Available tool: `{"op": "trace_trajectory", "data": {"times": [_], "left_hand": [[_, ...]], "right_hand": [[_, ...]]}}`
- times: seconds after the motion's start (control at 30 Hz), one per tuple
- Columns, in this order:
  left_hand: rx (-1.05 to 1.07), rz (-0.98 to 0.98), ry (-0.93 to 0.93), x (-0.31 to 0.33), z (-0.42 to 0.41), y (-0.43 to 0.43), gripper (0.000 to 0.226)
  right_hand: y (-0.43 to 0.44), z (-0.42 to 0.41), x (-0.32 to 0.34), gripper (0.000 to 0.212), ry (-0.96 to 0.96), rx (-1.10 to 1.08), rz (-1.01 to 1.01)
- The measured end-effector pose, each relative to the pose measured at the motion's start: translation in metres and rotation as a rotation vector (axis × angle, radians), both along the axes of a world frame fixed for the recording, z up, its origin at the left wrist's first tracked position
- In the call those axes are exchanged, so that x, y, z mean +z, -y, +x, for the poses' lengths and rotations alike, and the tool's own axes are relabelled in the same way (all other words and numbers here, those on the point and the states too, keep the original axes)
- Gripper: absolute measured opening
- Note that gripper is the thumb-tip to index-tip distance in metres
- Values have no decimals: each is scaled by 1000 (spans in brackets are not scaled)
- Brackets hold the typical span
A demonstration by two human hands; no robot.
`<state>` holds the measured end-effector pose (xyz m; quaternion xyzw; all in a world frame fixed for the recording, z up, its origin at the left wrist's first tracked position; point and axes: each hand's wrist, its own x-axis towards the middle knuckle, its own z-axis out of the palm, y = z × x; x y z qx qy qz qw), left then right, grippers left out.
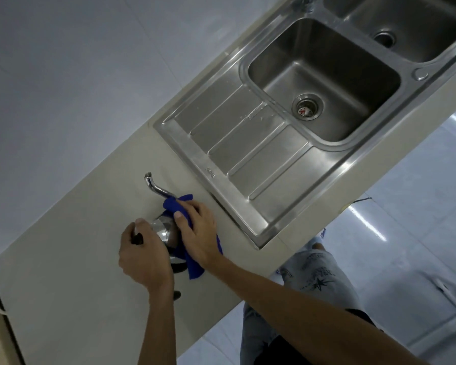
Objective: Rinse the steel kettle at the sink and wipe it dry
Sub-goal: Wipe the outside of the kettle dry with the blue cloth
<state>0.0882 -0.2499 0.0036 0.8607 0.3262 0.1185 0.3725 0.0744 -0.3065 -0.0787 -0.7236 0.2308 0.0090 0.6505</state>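
A polished steel kettle (pixel 166 231) with a long, thin curved spout (pixel 156 187) stands on the pale beige stone countertop (pixel 77 254), just beside the near-left corner of the stainless steel double-bowl sink (pixel 269 159) and apart from its bowls. The left hand (pixel 144 255) is curled tight around the kettle's black handle (pixel 137 238) from above, the thumb lying over the top of the grip, so the kettle is clamped upright with its spout pointing away from the person toward the grey wall (pixel 77 75). The right hand (pixel 198 233) presses a bright blue cloth (pixel 192 264) flat against the right side of the kettle's body, its fingers spread and closed over the fabric, thumb up near the base of the spout. The cloth wraps from the root of the spout down past the wrist, and a loose end hangs onto the countertop below the hand. Much of the kettle's body is hidden by the two hands and the cloth; only a shiny band of the lid and shoulder shows between them. The ribbed draining board (pixel 248 143) of the sink carries a few water drops near the nearer bowl. The person's light patterned trousers (pixel 313 275) show beyond the counter edge above a glossy white tiled floor (pixel 392 219).
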Motion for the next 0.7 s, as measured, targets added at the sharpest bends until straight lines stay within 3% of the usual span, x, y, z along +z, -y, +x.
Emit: {"op": "trace_trajectory", "data": {"times": [0.2,0.37,0.53,0.6,0.7], "left_hand": [[-100,87,77,-6,3,-3,38],[-220,76,114,-9,8,-15,35],[-392,100,130,-12,19,-29,40],[-417,94,129,-11,21,-29,41],[-439,81,127,-11,21,-30,41]], "right_hand": [[-9,-23,12,45,208,-12,-147],[-12,-9,-10,38,-96,-259,77],[-9,0,-8,33,-218,-334,130],[-11,0,2,34,-215,-340,80],[-17,-7,25,41,-64,-251,-38]]}}
